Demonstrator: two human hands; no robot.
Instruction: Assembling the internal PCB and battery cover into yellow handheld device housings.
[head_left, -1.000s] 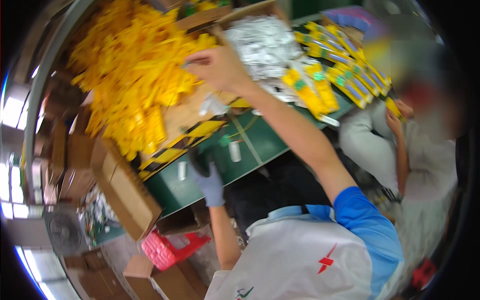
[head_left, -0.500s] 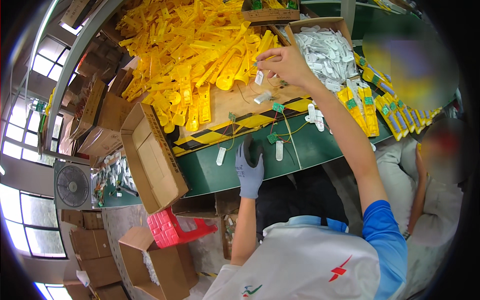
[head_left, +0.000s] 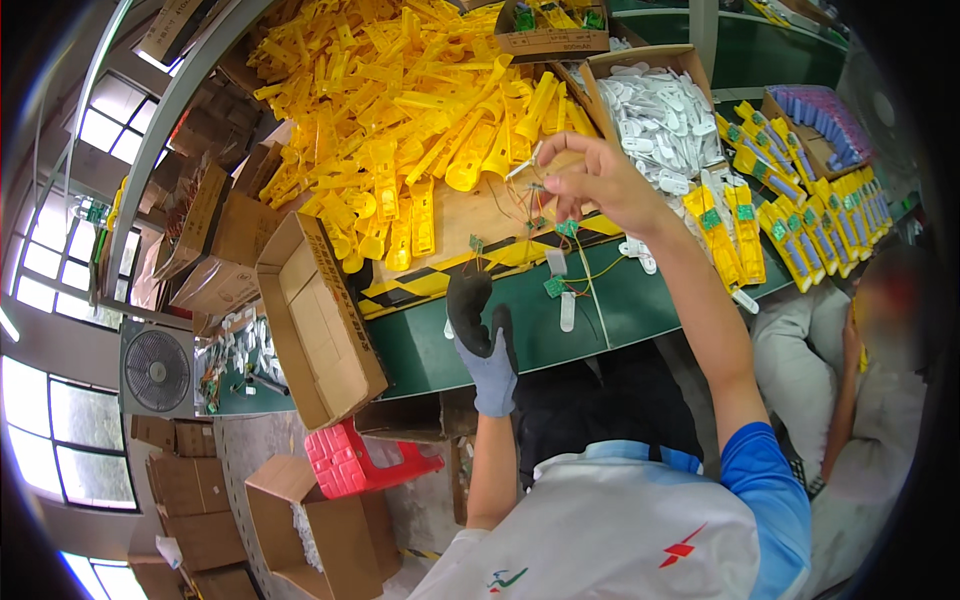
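My right hand [head_left: 608, 188], bare, is above the front of the work table, its fingers curled around thin wires [head_left: 528, 200]. A small white piece [head_left: 524, 164] is at its fingertips; how it is attached is unclear. Just below are green circuit boards [head_left: 567, 229] with red and yellow wires and a white block [head_left: 556, 262]. My left hand [head_left: 486, 340], in a grey glove with dark fingers, is open over the green table edge, thumb apart. It partly covers a white plastic piece [head_left: 449, 328]. Another white piece [head_left: 567, 312] lies to its right.
Yellow plastic housings [head_left: 400, 110] are heaped at the back. A carton of white parts [head_left: 660, 120] stands behind my right hand, with assembled yellow units [head_left: 810, 235] to its right. An empty carton [head_left: 320, 330] tilts at the left, above a red stool [head_left: 365, 460]. Someone sits at the right.
My right hand has come slightly nearer and right, with wires now bunched beneath it. The white block has shifted nearer the table edge. My left hand has turned, fingers moving left over a white piece.
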